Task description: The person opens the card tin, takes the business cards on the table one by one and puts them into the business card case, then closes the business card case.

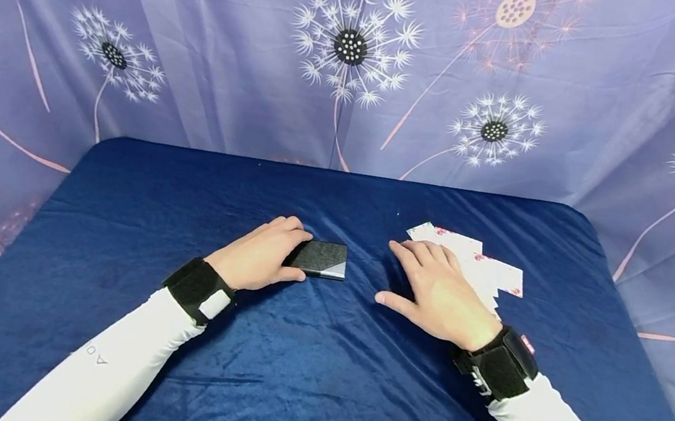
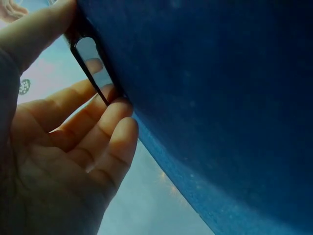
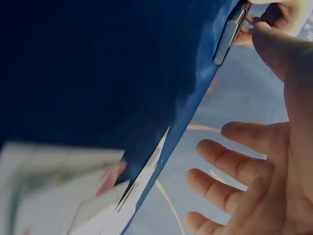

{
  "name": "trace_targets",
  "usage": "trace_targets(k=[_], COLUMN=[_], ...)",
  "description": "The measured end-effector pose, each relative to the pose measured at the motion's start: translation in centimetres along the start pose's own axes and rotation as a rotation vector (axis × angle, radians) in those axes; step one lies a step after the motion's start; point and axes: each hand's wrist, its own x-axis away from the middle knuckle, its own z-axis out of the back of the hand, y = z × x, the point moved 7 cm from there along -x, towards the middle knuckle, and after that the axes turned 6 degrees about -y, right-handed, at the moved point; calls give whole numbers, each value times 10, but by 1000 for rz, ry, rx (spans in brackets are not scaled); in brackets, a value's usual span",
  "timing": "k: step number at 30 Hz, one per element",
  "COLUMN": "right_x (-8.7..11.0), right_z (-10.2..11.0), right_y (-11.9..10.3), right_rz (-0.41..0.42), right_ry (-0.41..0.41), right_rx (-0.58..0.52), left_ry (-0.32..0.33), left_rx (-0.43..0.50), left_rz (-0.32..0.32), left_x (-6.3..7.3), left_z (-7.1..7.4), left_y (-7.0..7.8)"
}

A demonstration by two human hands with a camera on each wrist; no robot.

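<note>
A small flat black case with a silver corner [image 1: 322,258], much like a card case, lies on the blue cloth near the middle of the table. My left hand [image 1: 266,252] grips its left end between thumb and fingers. Its shiny edge [image 2: 90,56] shows beside the fingertips in the left wrist view. To the right, my right hand [image 1: 439,291] is held with fingers spread and nothing in it. Under and beyond that hand lies a loose, overlapping pile of white cards with red floral print [image 1: 501,275]; the hand partly hides them.
A blue velvety cloth [image 1: 261,374] covers the table, with soft wrinkles in front. Behind the table's far edge hangs a purple curtain [image 1: 232,42] printed with dandelions; it also runs along both sides.
</note>
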Motion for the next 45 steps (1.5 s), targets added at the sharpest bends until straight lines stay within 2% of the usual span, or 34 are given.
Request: trace_targets(k=[10, 18, 30, 45], right_x=[-16, -24, -23, -19], right_z=[-9, -11, -14, -14], right_y=[-16, -26, -30, -34], right_rz=[30, 68, 99, 87], right_ry=[-32, -18, -30, -66], right_rx=[-11, -15, -25, -41], left_ry=[1, 7, 51, 30], left_rx=[-21, -41, -66, -38], left_rz=[-26, -38, -92, -83], left_x=[-2, -1, 3, 8], left_z=[-5, -10, -13, -16], left_y=[14, 28, 46, 52])
